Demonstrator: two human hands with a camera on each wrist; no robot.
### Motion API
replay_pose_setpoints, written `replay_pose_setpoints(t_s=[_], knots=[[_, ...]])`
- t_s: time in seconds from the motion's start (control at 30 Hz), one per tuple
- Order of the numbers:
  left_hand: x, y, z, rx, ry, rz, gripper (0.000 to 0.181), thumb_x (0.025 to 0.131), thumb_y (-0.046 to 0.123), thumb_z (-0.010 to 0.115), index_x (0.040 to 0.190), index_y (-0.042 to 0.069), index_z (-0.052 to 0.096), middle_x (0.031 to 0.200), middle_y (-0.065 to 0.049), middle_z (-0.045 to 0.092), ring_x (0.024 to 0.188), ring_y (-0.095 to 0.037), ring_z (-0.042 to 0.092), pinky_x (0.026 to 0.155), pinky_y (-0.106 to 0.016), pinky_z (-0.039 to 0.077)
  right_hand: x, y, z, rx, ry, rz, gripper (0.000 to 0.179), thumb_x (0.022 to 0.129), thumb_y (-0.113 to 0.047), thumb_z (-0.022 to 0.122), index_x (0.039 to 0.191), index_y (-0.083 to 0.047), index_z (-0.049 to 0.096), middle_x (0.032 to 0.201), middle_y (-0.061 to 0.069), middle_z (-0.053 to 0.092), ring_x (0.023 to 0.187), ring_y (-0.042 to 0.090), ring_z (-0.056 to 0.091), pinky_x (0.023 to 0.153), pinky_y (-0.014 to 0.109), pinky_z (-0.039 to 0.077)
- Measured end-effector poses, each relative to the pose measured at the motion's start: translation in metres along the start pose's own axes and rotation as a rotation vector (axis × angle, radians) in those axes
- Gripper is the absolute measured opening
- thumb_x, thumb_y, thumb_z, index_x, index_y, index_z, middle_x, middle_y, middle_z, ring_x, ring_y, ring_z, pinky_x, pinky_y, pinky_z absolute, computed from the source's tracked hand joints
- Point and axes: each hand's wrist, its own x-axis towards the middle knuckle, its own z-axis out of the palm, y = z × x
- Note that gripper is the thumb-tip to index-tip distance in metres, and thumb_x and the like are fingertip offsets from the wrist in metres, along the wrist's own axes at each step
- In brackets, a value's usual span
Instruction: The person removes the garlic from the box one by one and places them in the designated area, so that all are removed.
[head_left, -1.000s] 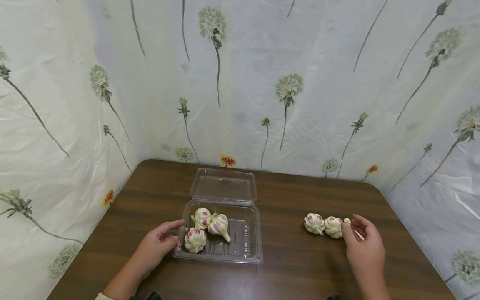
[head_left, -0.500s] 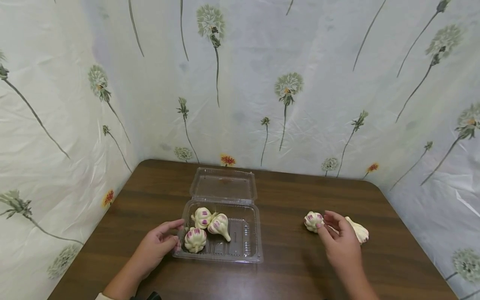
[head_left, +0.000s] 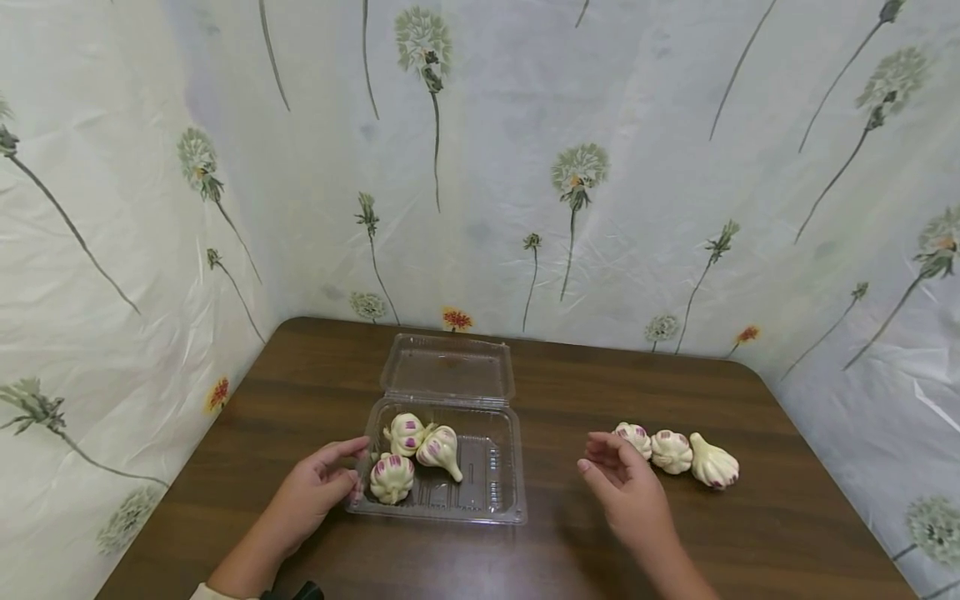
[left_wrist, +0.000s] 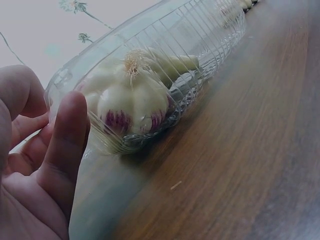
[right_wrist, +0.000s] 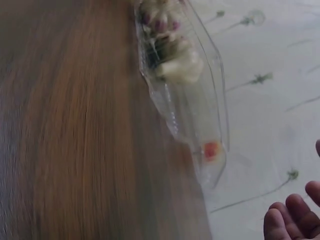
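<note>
My left hand pinches the left rim of a clear plastic clamshell container, its thumb on the outer wall in the left wrist view. Three garlic bulbs with purple streaks lie in the left part of the tray: a back bulb, a front bulb and a long-necked bulb. On the right, three more stand in a row: a partly hidden bulb, a middle bulb and a long-necked bulb. Holding nothing, my right hand hovers just left of that row, fingers loosely bent.
The container's lid lies folded back toward the far edge of the brown wooden table. A pale curtain printed with dandelions hangs behind the table and along both sides.
My right hand has moved left along the row of garlic, from the rightmost bulb past the leftmost one. All three bulbs stay on the table. The left hand has kept still.
</note>
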Motion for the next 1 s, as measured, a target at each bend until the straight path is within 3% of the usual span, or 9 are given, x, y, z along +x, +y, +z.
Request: replay_pose_setpoints(t_s=[0.23, 0.5, 1.0], knots=[[-0.001, 0.002, -0.001, -0.030, -0.016, 0.014, 0.049, 0.101, -0.002, 0.057, 0.149, -0.004, 0.052, 0.136, -0.027, 0.052, 0.079, -0.011, 0.066, 0.072, -0.026, 0.059, -0.001, -0.006, 0.012, 0.034, -0.040, 0.010, 0.040, 0.098, -0.009, 0.073, 0.135, -0.002, 0.060, 0.128, 0.017, 0.063, 0.113, 0.009, 0.064, 0.095, 0.013, 0.052], [0.002, 0.000, -0.002, -0.003, 0.000, 0.025, 0.048, 0.100, -0.003, 0.057, 0.149, -0.003, 0.054, 0.134, -0.024, 0.054, 0.078, -0.011, 0.067, 0.071, -0.026, 0.060, 0.002, -0.014, 0.027, 0.042, -0.084, 0.007, 0.040, 0.097, -0.013, 0.075, 0.134, -0.005, 0.061, 0.129, 0.014, 0.063, 0.121, 0.026, 0.063, 0.097, 0.015, 0.053], [0.001, -0.004, -0.002, -0.022, -0.008, 0.016, 0.048, 0.100, -0.003, 0.058, 0.148, -0.002, 0.054, 0.134, -0.024, 0.054, 0.078, -0.011, 0.066, 0.071, -0.026, 0.059, 0.002, -0.020, 0.047, 0.041, -0.148, -0.072, 0.042, 0.093, -0.004, 0.078, 0.132, -0.001, 0.062, 0.126, 0.019, 0.064, 0.116, 0.035, 0.065, 0.096, 0.021, 0.057]])
